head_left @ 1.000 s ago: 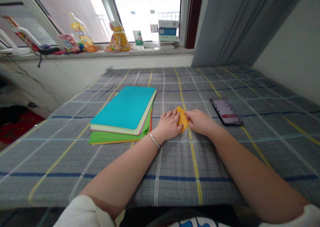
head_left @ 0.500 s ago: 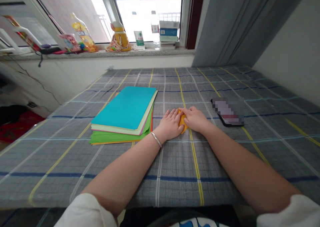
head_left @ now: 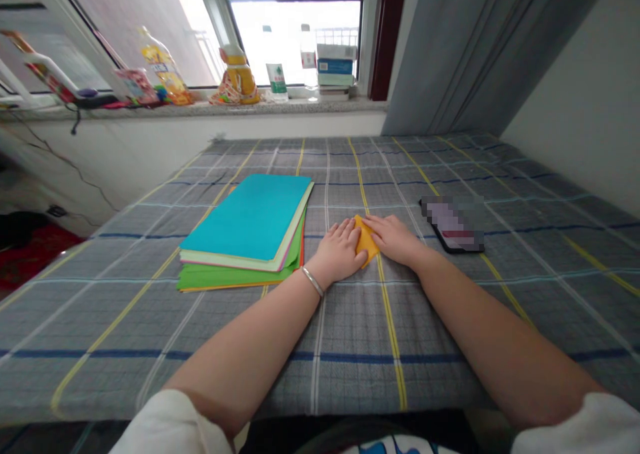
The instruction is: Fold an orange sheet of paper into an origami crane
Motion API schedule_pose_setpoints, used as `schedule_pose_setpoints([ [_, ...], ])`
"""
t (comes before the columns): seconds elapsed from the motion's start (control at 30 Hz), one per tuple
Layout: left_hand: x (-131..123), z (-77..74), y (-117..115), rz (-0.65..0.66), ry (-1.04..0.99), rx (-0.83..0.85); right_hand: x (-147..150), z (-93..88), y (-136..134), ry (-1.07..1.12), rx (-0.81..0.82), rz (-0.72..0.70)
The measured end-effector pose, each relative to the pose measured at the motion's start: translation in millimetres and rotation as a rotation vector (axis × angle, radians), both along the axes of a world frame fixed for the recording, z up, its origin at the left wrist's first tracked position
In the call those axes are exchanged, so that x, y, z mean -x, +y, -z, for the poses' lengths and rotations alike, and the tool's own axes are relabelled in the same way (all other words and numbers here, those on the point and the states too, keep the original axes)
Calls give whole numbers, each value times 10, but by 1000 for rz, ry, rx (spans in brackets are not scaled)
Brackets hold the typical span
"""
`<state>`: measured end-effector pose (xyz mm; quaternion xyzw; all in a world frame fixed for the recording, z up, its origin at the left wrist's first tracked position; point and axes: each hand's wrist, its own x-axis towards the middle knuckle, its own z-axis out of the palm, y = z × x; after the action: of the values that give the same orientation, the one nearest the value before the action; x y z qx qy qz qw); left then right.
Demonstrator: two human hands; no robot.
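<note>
A small folded piece of orange paper (head_left: 367,240) lies flat on the plaid cloth, its shape angular. My left hand (head_left: 340,251) rests palm down just left of it, fingertips at its left edge. My right hand (head_left: 393,239) lies palm down on the other side, its fingers reaching the paper's upper right edge. Neither hand lifts the paper. A silver bangle (head_left: 313,281) circles my left wrist. To the left of that hand sits a stack of coloured paper sheets (head_left: 245,231), turquoise on top, with pale green, pink, green and orange edges below.
A phone (head_left: 453,224) with a pixelated screen lies right of my right hand on the grey plaid cloth (head_left: 400,347). Bottles, boxes and packets line the window sill (head_left: 200,109) at the far end, beyond the cloth's back edge.
My hands have drawn slightly apart, uncovering more of the orange paper, which they mostly hid half a second ago. The paper stack and phone stay in place.
</note>
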<state>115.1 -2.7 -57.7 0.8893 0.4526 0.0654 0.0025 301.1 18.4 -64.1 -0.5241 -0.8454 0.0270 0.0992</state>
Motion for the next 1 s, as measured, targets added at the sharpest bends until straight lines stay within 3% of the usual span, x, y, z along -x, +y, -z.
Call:
schedule_pose_setpoints([
  [0.4,-41,-34,103,-14,-38,-52,219,-130,-99,-121,-28,153],
  [0.67,-16,13,172,11,-26,-17,138,-119,-96,-133,-2,116],
  [1.0,130,-64,64,-5,89,64,-54,-73,-239,-133,50,47],
])
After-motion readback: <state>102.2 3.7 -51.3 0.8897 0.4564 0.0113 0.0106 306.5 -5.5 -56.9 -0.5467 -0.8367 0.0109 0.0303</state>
